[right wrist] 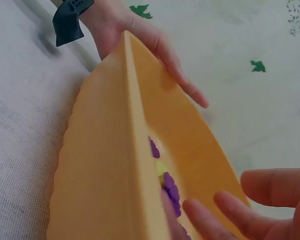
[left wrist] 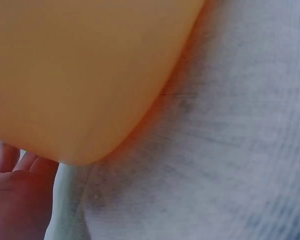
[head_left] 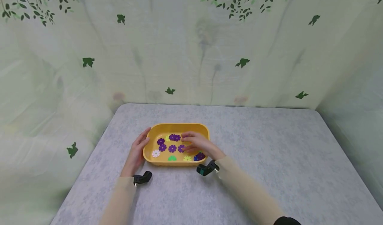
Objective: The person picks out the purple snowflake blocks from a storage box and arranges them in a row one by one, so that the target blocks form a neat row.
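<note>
A yellow tray (head_left: 176, 163) with rounded corners sits on the table, flower-shaped plastic pieces spread over its floor. Several purple pieces (head_left: 172, 148) lie in the middle, with a white piece (head_left: 156, 153) toward the left. Green (head_left: 172, 158), yellow (head_left: 187, 158) and dark blue (head_left: 199, 156) pieces line the near side. My left hand (head_left: 140, 148) rests along the tray's left end, its extended fingers against the outer wall. Over the right half of the tray is my right hand (head_left: 195, 142), fingers spread and loosely bent, fingertips close to the purple pieces (right wrist: 171, 192). Nothing shows between those fingers.
The grey table (head_left: 269, 158) extends around the tray, mostly to the right. A pale curtain (head_left: 185, 52) with leaf prints hangs behind it and along both sides. Each wrist carries a black camera mount (head_left: 206, 168).
</note>
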Demonstrator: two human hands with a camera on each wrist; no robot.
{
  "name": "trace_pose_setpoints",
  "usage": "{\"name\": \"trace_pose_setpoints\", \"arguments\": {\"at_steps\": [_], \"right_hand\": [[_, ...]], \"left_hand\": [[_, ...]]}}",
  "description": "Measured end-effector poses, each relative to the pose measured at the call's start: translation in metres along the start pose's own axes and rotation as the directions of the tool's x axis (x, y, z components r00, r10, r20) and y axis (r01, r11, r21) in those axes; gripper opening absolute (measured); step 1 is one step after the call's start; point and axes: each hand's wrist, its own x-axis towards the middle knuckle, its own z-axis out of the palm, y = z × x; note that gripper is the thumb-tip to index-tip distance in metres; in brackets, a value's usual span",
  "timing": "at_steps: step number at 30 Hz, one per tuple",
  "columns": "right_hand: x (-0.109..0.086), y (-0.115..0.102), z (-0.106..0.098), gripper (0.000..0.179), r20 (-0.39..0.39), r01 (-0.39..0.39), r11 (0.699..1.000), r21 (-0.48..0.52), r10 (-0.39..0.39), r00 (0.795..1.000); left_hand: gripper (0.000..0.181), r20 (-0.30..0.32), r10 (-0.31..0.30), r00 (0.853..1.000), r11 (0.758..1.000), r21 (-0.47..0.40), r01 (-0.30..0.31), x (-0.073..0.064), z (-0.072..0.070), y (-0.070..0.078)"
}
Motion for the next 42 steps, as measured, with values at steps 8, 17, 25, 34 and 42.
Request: {"name": "trace_pose_setpoints", "arguments": {"at_steps": [8,17,25,34,42], "right_hand": [[0.010,0.005,0.009,0.034,-0.036,-0.093,0.994,-0.065,0.091,0.995],[0.019,0.009,0.014,0.022,-0.093,-0.103,0.977,-0.188,0.087,0.992],[0.019,0.014,0.017,0.007,-0.105,-0.019,0.954,-0.300,-0.013,0.994],[0.007,0.000,0.008,0.014,-0.058,0.091,0.973,-0.214,-0.105,0.993],[-0.015,-0.006,-0.022,0.022,-0.079,0.149,0.982,-0.113,-0.158,0.984]], "left_hand": [[0.049,-0.011,-0.003,1.000,1.000,-0.028,0.003,0.001,0.001,-0.003],[0.050,-0.006,-0.011,1.000,1.000,-0.027,0.010,0.001,0.001,-0.003],[0.050,0.015,-0.011,1.000,0.998,-0.053,0.012,0.001,0.001,-0.004],[0.049,0.012,-0.004,1.000,0.999,-0.035,0.004,0.000,0.002,-0.003],[0.050,0.011,-0.013,1.000,0.999,-0.036,0.013,0.000,0.001,-0.004]]}}
